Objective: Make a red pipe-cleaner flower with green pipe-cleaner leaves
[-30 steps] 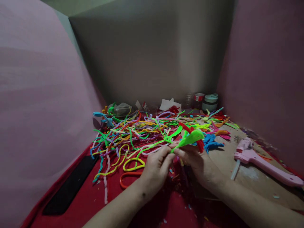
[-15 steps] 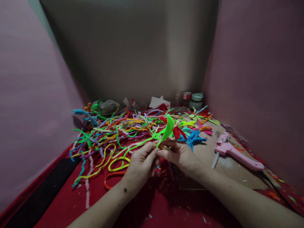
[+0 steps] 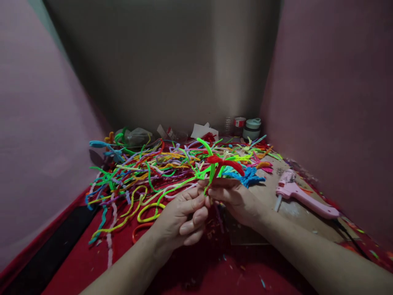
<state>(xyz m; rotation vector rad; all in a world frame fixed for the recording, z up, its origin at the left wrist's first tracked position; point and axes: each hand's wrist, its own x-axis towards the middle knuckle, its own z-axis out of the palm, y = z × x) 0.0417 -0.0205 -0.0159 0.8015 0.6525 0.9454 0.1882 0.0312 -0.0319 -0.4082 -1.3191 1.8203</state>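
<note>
A pipe-cleaner flower with red petals (image 3: pixel 235 166) stands upright between my hands, its bright green pipe-cleaner leaf (image 3: pixel 212 171) rising beside the petals. My left hand (image 3: pixel 188 215) pinches the low end of the green stem between thumb and forefinger, the other fingers curled below. Closed on the same stem from the other side is my right hand (image 3: pixel 238 200), with thumb and fingertips close to the left ones. The fingers partly hide the stem. Just behind the right hand lies a blue pipe-cleaner piece (image 3: pixel 250 177).
Tangled pipe cleaners (image 3: pixel 166 159) in many colours cover the back of the red cloth (image 3: pixel 202 270). Scissors with yellow and red handles (image 3: pixel 147 213) lie left of my hands. To the right, a pink glue gun (image 3: pixel 302 198) rests on a brown board (image 3: pixel 251 235). A lidded jar (image 3: pixel 252 129) stands behind.
The flower has turned in my fingers: the leaf now shows narrower and the red petals face me more. My left hand has rolled, showing more of its curled fingers. The view shifts slightly.
</note>
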